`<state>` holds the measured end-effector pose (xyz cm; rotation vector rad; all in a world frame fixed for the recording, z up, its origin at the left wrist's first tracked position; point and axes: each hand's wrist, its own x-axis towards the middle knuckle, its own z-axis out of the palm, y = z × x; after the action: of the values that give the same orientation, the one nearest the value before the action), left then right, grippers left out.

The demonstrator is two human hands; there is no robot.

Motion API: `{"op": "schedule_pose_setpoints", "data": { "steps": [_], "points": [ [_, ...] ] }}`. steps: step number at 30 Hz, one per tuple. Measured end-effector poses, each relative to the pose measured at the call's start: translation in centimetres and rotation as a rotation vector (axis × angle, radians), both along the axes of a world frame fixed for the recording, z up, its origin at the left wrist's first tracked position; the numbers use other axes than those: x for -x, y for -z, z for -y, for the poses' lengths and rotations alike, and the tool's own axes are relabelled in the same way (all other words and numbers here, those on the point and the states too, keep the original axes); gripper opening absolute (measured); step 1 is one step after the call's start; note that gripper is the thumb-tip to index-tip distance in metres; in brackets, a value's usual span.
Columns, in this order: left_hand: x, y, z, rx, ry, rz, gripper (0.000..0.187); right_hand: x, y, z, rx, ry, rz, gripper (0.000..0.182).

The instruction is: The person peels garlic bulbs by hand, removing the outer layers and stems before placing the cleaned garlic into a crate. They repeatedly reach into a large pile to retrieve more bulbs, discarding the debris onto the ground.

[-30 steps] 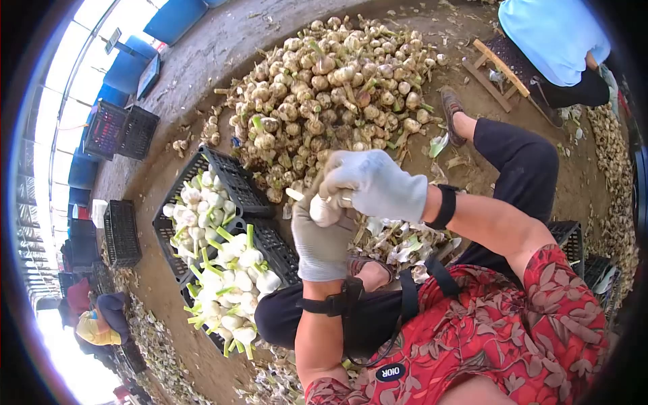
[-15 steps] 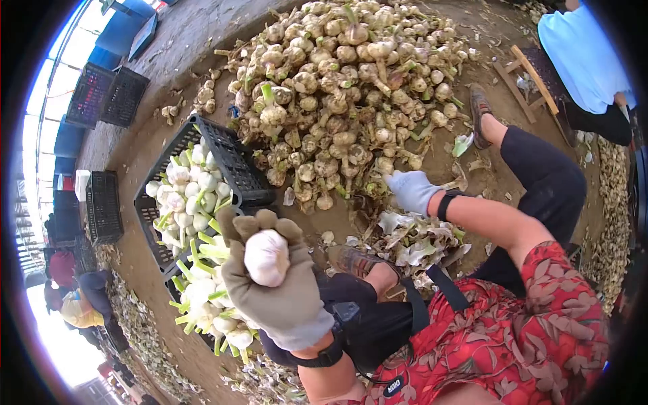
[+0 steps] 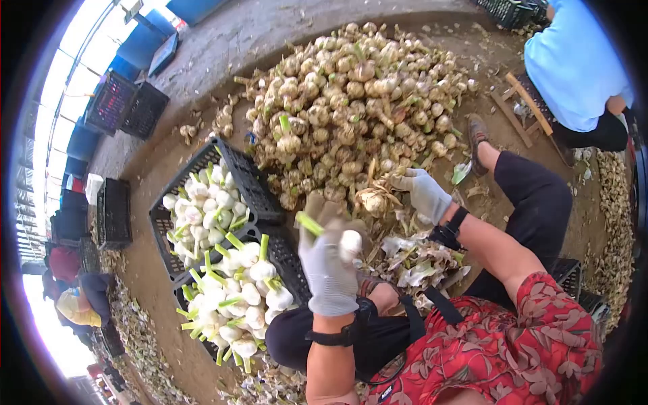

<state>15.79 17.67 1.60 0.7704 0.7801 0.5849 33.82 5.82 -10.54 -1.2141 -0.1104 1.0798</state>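
My left hand [image 3: 329,266], in a grey and brown glove, is closed around a clean white garlic bulb [image 3: 351,245]. The bulb's cut green stem sticks out on the other side, and motion blurs the fingertips. To the right, my gloved right hand [image 3: 425,194] pinches the dry outer leaves of a soiled, unpeeled garlic bulb [image 3: 374,200], at the near edge of the big heap of garlic [image 3: 351,94]. Loose peelings [image 3: 418,260] lie below both hands.
Two black crates, a farther one [image 3: 243,179] and a nearer one [image 3: 287,260], hold cleaned bulbs at left. A person in a light blue top [image 3: 574,67] sits at upper right beside a wooden frame [image 3: 533,108]. More crates [image 3: 113,212] and another person [image 3: 77,304] are far left.
My left hand has moved right, away from the crates, turning from palm up to closed around its bulb. My right hand has drawn an unpeeled bulb off the heap's edge.
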Motion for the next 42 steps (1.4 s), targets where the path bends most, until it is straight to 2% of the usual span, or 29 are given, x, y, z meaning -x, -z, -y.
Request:
{"op": "schedule_pose_setpoints", "data": {
  "steps": [1,3,4,5,7,8,10,11,13,16,21,24,26,27,28,29,31,32,33,34,35,36,37,38,40,41,42],
  "points": [
    [-0.6,0.6,0.5,-0.074,0.102,-0.017,0.057,0.2,-2.5,0.8,-0.087,0.025,-0.063,0.032],
    [-1.6,0.0,2.6,-0.139,0.230,-0.019,0.065,0.8,-5.7,2.0,-0.248,-0.023,0.026,0.035],
    [-1.5,0.1,2.8,-0.083,0.390,-0.020,0.071,1.3,-7.1,2.6,-0.325,-0.048,0.069,0.036],
    [-1.7,0.0,3.6,-0.091,0.402,0.068,0.072,1.7,-8.8,3.2,-0.335,-0.036,0.045,0.041],
    [-1.7,-1.1,4.9,-0.162,0.411,0.075,0.073,2.8,-11.8,4.1,-0.361,-0.015,-0.009,0.050],
    [-1.6,-0.4,5.2,-0.473,0.360,0.031,0.073,3.5,-12.7,4.2,-0.310,0.002,0.112,0.045],
    [-1.7,1.8,5.5,-1.081,0.222,-0.060,0.073,3.8,-12.3,4.6,-0.228,-0.047,0.399,0.047],
    [-1.5,1.7,5.9,-1.171,0.212,-0.100,0.073,3.9,-11.8,4.7,-0.181,-0.072,0.539,0.047],
    [-1.2,0.6,6.6,-1.347,0.188,-0.188,0.072,4.7,-12.0,5.1,-0.088,-0.055,0.401,0.043],
    [-0.7,0.2,7.1,-1.333,0.140,-0.175,0.068,5.8,-12.5,4.5,-0.168,0.008,0.294,0.032],
    [-0.2,0.9,7.0,-1.178,0.168,-0.173,0.075,5.2,-12.1,5.3,-0.178,-0.080,0.163,0.030],
    [-0.7,1.6,6.6,-1.050,0.134,-0.023,0.073,5.3,-13.0,5.3,-0.247,-0.055,0.151,0.027],
    [-0.8,2.3,6.7,-0.856,0.161,0.078,0.072,5.3,-13.2,5.3,-0.271,-0.045,0.144,0.024],
    [-0.9,2.0,6.8,-0.758,0.173,0.126,0.072,5.2,-13.2,5.3,-0.191,-0.066,0.272,0.024],
    [-0.7,0.6,7.4,-0.706,0.213,0.136,0.063,5.0,-13.1,5.3,-0.110,-0.088,0.399,0.025],
    [-0.7,0.6,7.2,-0.482,0.252,0.175,0.059,5.0,-13.0,5.2,-0.028,-0.111,0.525,0.027],
    [-0.5,0.5,6.3,-0.031,0.320,0.246,0.058,5.3,-11.6,5.0,0.047,-0.040,1.050,0.027],
    [-0.4,0.4,5.4,0.262,0.447,0.274,0.062,5.7,-11.0,5.0,0.109,-0.002,1.337,0.025],
    [-0.5,1.1,5.2,0.360,0.470,0.325,0.063,5.9,-10.3,5.0,0.175,0.038,1.623,0.024],
    [-0.6,2.0,4.9,0.459,0.491,0.378,0.063,5.9,-9.8,4.7,0.102,0.079,1.602,0.024],
    [-0.6,2.4,4.8,0.555,0.508,0.432,0.064,5.8,-9.5,4.9,0.126,0.046,1.257,0.025],
    [-0.7,0.3,5.5,0.351,0.464,0.325,0.059,5.7,-10.1,5.0,0.145,0.015,0.911,0.027],
    [-0.6,0.8,5.5,0.288,0.435,0.293,0.055,5.7,-10.7,5.1,0.161,-0.014,0.563,0.028],
    [-0.5,1.8,5.4,0.226,0.406,0.260,0.052,6.1,-11.5,5.3,0.120,0.044,0.533,0.027],
    [-0.4,2.7,5.3,0.009,0.358,0.217,0.040,7.4,-14.4,5.9,0.057,-0.038,0.495,0.026],
    [-0.5,2.7,5.3,0.043,0.345,0.231,0.039,8.0,-14.9,6.1,0.026,-0.078,0.476,0.026],
    [-0.6,2.7,5.3,0.078,0.331,0.246,0.038,7.0,-10.1,5.6,-0.055,0.008,1.181,0.028]
  ]
}}
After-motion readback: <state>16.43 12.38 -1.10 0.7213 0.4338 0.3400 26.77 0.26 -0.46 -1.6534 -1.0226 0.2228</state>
